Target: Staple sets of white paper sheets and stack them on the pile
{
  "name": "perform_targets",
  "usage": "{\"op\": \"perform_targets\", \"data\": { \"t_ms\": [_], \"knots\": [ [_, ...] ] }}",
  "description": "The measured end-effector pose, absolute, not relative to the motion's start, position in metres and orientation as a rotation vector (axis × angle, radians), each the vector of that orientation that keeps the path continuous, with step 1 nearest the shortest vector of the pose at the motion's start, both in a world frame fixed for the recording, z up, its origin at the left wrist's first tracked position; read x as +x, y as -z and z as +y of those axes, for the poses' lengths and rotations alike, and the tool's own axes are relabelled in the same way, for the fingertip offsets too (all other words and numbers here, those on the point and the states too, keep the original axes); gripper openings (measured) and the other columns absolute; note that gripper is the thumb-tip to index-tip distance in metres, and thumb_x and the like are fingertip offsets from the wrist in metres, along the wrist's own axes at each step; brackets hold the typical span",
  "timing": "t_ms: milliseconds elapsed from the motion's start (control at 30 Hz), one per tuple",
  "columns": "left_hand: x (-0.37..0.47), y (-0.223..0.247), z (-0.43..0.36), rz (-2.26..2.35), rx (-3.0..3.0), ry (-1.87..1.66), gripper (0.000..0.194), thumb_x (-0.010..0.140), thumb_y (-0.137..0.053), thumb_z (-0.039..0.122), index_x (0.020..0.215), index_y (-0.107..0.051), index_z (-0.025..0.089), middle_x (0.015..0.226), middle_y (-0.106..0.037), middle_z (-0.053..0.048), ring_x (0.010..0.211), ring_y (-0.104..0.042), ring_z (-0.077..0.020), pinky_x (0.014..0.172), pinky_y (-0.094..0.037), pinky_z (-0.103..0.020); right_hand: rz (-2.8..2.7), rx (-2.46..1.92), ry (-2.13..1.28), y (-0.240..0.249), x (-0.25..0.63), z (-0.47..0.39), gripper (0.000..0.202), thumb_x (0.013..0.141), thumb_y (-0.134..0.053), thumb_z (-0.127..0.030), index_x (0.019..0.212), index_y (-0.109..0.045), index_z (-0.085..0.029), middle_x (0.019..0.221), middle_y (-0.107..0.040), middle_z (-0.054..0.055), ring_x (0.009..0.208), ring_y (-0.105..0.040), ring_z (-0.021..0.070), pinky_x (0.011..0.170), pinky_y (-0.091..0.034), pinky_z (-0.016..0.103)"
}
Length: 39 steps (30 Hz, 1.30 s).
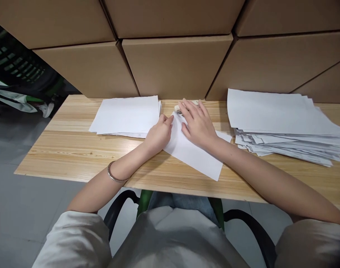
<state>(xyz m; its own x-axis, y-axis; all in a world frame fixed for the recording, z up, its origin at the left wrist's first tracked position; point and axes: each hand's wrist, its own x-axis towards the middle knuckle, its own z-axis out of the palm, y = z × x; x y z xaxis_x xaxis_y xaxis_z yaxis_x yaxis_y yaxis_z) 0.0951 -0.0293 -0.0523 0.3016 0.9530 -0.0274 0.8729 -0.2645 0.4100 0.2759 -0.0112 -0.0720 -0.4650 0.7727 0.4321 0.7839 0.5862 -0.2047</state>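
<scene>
A folded-looking white sheet of paper (196, 156) lies slanted on the table in front of me. My left hand (160, 134) is closed, pinching the sheet's upper left corner between thumb and fingers. My right hand (196, 123) rests over a small cream-coloured stapler (177, 108) at the far end of the sheet, its fingers bent across the top. Most of the stapler is hidden under those fingers, so whether the paper's corner sits in its jaw cannot be made out. The right thumb is apart from the other fingers, above the paper.
A low stack of white paper (127, 115) lies left of my hands. To the right stands a thicker, uneven paper stack (270, 113). Cardboard boxes (175, 67) wall off the back of the wooden table (75, 149). Chair armrests (245, 223) flank me.
</scene>
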Motion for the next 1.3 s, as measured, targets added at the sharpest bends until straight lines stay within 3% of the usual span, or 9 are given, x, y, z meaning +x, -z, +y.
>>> {"op": "perform_targets", "data": {
  "t_ms": [100, 300, 400, 567, 700, 800, 933, 1067, 1300],
  "knots": [
    [0.09, 0.045, -0.035, 1.621, 2.264, -0.376, 0.047, 0.1, -0.034, 0.02, 0.144, -0.049, 0.013, 0.121, -0.057, -0.015, 0.103, -0.064, -0.025, 0.095, -0.053, -0.041, -2.292, -1.239, 0.054, 0.061, 0.276, -0.025, 0.061, 0.099, -0.038, -0.033, 0.158, -0.033, -0.015, 0.161, -0.04, 0.016, 0.15, -0.035, 0.0308, 0.126, -0.013, 0.06],
    [0.066, 0.008, -0.046, 1.449, 2.343, -0.74, 0.039, 0.098, -0.038, 0.02, 0.132, -0.057, 0.018, 0.113, -0.06, -0.01, 0.099, -0.063, -0.0202, 0.092, -0.056, -0.038, -2.399, -1.029, 0.09, 0.046, 0.261, -0.082, 0.082, 0.093, -0.04, -0.061, 0.156, -0.034, -0.009, 0.159, -0.04, 0.021, 0.15, -0.033, 0.0376, 0.125, -0.014, 0.064],
    [0.06, -0.002, -0.047, 1.437, 2.298, -1.003, 0.037, 0.103, -0.037, 0.032, 0.135, -0.052, 0.026, 0.119, -0.059, -0.009, 0.107, -0.063, -0.0211, 0.087, -0.058, -0.036, -2.438, -0.981, 0.168, 0.048, 0.252, -0.1, 0.066, 0.099, -0.043, -0.044, 0.157, -0.034, -0.013, 0.161, -0.039, 0.017, 0.154, -0.026, 0.0346, 0.123, -0.021, 0.066],
    [0.062, 0.008, -0.045, 1.533, 2.22, -1.292, 0.042, 0.105, -0.029, 0.046, 0.143, -0.042, 0.034, 0.13, -0.055, -0.01, 0.119, -0.061, -0.0231, 0.083, -0.06, -0.035, -2.367, -1.091, 0.219, 0.039, 0.257, -0.092, 0.052, 0.102, -0.037, -0.011, 0.153, -0.043, -0.018, 0.158, -0.044, 0.011, 0.151, -0.031, 0.0255, 0.122, -0.037, 0.054],
    [0.064, 0.014, -0.042, 1.575, 2.267, -1.195, 0.048, 0.105, -0.027, 0.046, 0.15, -0.033, 0.032, 0.134, -0.053, -0.012, 0.115, -0.061, -0.0203, 0.087, -0.058, -0.033, -2.321, -1.189, 0.332, 0.022, 0.294, -0.072, 0.051, 0.101, -0.035, -0.005, 0.148, -0.05, -0.012, 0.153, -0.047, 0.013, 0.148, -0.036, 0.0248, 0.123, -0.037, 0.049],
    [0.063, 0.014, -0.038, 1.585, 2.378, -1.044, 0.047, 0.104, -0.034, 0.043, 0.147, -0.039, 0.024, 0.136, -0.051, -0.016, 0.118, -0.059, -0.0223, 0.097, -0.054, -0.038, -2.274, -1.31, 0.372, 0.016, 0.341, -0.058, 0.053, 0.097, -0.034, 0.0, 0.146, -0.052, -0.005, 0.151, -0.049, 0.019, 0.148, -0.036, 0.0263, 0.125, -0.034, 0.048],
    [0.06, 0.018, -0.032, 1.693, 2.475, -0.882, 0.037, 0.102, -0.042, 0.035, 0.131, -0.054, 0.015, 0.132, -0.054, -0.017, 0.123, -0.055, -0.0268, 0.105, -0.048, -0.044, -2.241, -1.502, 0.223, 0.014, 0.405, -0.048, 0.064, 0.087, -0.04, 0.008, 0.141, -0.062, -0.018, 0.146, -0.057, 0.01, 0.14, -0.05, 0.0203, 0.123, -0.037, 0.038],
    [0.06, 0.022, -0.029, 1.721, 2.498, -0.812, 0.033, 0.1, -0.044, 0.03, 0.127, -0.057, 0.015, 0.129, -0.057, -0.017, 0.12, -0.057, -0.0276, 0.104, -0.048, -0.046, -2.156, -1.815, 0.07, 0.01, 0.442, -0.051, 0.073, 0.082, -0.044, 0.011, 0.14, -0.064, -0.029, 0.145, -0.06, 0.003, 0.138, -0.052, 0.018, 0.121, -0.039, 0.035],
    [0.062, 0.028, -0.026, 1.783, 2.501, -0.699, 0.036, 0.099, -0.046, 0.028, 0.128, -0.058, 0.011, 0.128, -0.057, -0.02, 0.118, -0.057, -0.0305, 0.104, -0.048, -0.048, -2.147, -1.975, 0.112, 0.011, 0.458, -0.054, 0.059, 0.086, -0.039, 0.006, 0.134, -0.068, -0.012, 0.144, -0.06, 0.008, 0.138, -0.053, 0.0197, 0.121, -0.036, 0.029]
  ]
}}
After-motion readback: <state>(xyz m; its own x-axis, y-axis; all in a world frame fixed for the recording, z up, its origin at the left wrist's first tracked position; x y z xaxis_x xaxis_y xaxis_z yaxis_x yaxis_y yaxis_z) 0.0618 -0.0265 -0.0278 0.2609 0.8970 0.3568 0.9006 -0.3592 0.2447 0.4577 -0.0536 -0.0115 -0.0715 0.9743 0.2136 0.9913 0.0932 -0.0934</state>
